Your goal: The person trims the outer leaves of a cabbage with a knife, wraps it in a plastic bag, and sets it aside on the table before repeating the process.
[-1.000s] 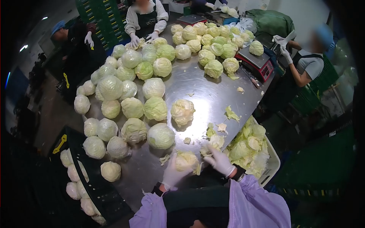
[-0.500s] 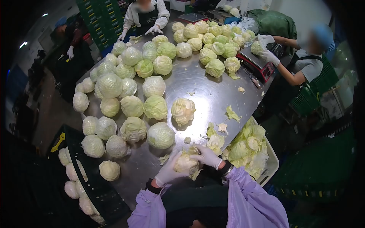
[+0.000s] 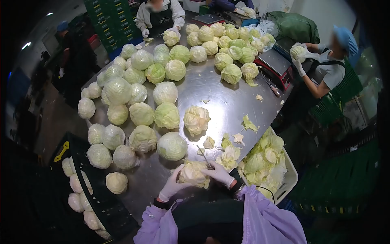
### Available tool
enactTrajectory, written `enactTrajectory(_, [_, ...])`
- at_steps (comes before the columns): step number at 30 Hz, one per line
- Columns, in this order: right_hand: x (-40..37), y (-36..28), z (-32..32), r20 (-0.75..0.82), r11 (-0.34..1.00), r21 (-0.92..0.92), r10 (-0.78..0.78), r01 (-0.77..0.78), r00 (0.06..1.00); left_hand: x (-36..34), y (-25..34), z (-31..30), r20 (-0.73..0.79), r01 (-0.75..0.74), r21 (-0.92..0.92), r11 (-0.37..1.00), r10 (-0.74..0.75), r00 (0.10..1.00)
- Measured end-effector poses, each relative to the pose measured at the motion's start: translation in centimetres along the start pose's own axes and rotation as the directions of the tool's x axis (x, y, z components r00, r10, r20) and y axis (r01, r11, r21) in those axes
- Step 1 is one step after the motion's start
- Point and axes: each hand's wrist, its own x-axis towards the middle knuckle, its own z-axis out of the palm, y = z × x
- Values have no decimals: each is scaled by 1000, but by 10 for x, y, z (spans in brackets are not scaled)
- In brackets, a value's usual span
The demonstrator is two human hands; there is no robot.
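Observation:
At the table's near edge I hold a pale, partly trimmed cabbage (image 3: 193, 173). My left hand (image 3: 174, 184), in a white glove, is closed around its left side. In my gloved right hand (image 3: 221, 174) is a thin knife (image 3: 204, 156), its narrow blade pointing up and away from me. The fingers of that hand also press against the cabbage's right side. Just beyond lie a wrapped cabbage (image 3: 172, 145) and a yellowish cabbage (image 3: 196, 120). A loose leaf piece (image 3: 209, 142) rests past the blade.
Many cabbages, several film-wrapped, cover the left and far parts of the metal table (image 3: 203, 87). A white basket (image 3: 289, 185) of leaves stands at right, a green crate (image 3: 95, 199) at left. Co-workers stand around; one holds a cabbage (image 3: 298, 52) near a red scale (image 3: 276, 67).
The cabbage in my hands has turned, and the knife blade now shows. A leaf piece has appeared on the table. The co-worker at right has lifted a cabbage off the scale.

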Motion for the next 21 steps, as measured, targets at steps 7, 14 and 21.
enactTrajectory(7, [-19,-36,-13,-99,864,-442,-313,240,945,33,-7,40,-181,-87,444,892,184,966])
enactTrajectory(14, [-3,-21,-37,-212,980,-146,99,-132,972,36,-8,24,-101,-45,-119,992,33,994])
enactTrajectory(21, [6,3,-66,-229,975,-219,-15,-36,973,20,-7,26,-171,-90,77,993,102,980])
